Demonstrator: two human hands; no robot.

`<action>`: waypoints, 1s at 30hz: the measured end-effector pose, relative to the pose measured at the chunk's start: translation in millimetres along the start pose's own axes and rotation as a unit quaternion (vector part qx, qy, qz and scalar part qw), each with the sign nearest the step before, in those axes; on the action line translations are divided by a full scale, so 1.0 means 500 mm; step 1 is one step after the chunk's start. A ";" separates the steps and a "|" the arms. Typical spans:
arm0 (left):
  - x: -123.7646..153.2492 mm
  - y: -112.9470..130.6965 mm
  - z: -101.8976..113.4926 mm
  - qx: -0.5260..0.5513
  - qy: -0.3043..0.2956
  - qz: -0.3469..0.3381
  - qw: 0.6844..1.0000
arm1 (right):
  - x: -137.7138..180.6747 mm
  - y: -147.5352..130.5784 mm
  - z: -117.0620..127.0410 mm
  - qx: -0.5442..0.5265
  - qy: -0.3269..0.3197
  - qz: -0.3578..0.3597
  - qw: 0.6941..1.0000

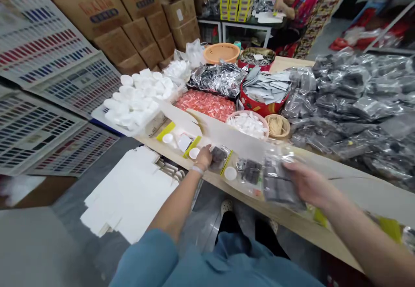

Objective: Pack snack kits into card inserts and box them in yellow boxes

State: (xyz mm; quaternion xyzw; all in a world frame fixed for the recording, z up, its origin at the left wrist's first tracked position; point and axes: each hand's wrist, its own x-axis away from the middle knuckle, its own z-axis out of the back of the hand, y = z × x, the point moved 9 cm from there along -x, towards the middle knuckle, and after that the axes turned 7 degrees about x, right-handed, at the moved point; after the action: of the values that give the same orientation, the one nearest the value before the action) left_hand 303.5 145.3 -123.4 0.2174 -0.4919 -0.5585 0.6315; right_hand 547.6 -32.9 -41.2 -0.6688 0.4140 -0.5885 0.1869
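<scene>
My left hand [203, 158] is at the near edge of the work table, its fingers closed at the left side of a small clear packet of dark pieces [218, 157]. My right hand [308, 184] grips a larger clear plastic bag of dark grey blocks [280, 181] by its right side, slightly blurred. Between the hands lies another dark packet [252, 172] beside a white round cup [230, 173]. Left of my left hand are a second white cup [194, 153] and a yellow strip [192, 146] in the row.
Behind the row stand a heap of white cups [142, 92], a tray of red packets [205, 104], a red tub of silvery sachets [266, 86], a pink basket [266, 127] and a bowl of sticks [276, 125]. Grey bags [356, 101] pile up right. A co-worker [304, 6] sits behind.
</scene>
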 end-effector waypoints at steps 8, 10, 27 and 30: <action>0.233 0.022 -0.060 0.308 -0.329 0.070 0.890 | -0.122 0.031 -0.262 -0.056 -0.031 0.008 0.998; 0.242 0.008 -0.029 0.306 -0.323 0.065 0.893 | -0.126 0.024 -0.297 -0.022 -0.023 0.045 0.998; -0.073 -0.058 0.319 -0.033 0.050 0.003 0.998 | -0.111 0.149 -0.351 0.374 -0.064 0.133 0.916; -0.035 -0.018 0.196 0.070 -0.124 -0.051 0.989 | 0.014 0.289 -0.116 0.357 0.051 -0.031 0.932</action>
State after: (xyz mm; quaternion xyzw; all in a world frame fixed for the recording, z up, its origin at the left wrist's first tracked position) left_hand 216.2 185.8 -96.0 0.2148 -0.5924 -0.5769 0.5197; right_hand 444.2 -109.6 -129.5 -0.5391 0.1646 -0.7364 0.3741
